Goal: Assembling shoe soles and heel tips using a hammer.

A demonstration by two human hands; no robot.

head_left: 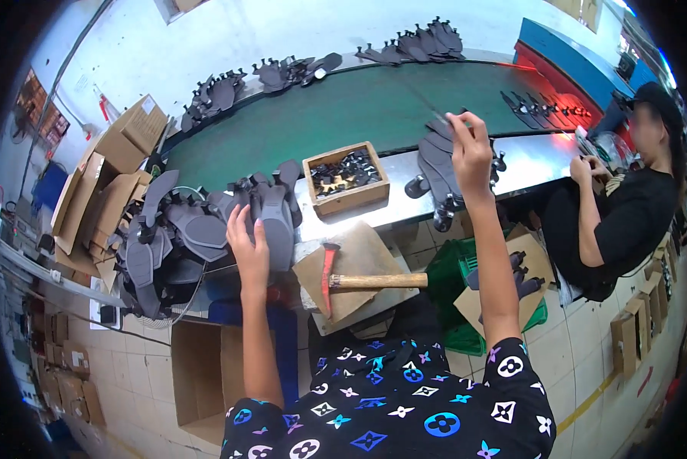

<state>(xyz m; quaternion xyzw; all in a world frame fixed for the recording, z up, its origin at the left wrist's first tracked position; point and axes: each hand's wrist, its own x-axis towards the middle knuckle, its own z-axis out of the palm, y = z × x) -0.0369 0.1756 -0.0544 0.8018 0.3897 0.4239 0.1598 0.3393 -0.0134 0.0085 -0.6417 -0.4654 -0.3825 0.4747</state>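
My right hand [472,157] is raised over the metal ledge, thumb and fingers pinched. A thin, dark, blurred object sticks out from the fingertips, its kind unclear. Below and beside that hand lie dark grey shoe soles [437,162] with small black heels. My left hand [249,249] has its fingers apart in front of a big heap of similar soles [198,226]; whether it touches them I cannot tell. Between my hands, a hammer [378,281] with a red head and wooden handle rests on a cardboard sheet [359,249]. Behind it stands a wooden box [351,200] holding small black parts.
A green conveyor belt [305,115] runs behind, with rows of soles [428,42] along its far edge. A co-worker [634,183] sits at the right. A green crate [450,268] stands below my right arm; a cardboard box [194,367] is at lower left.
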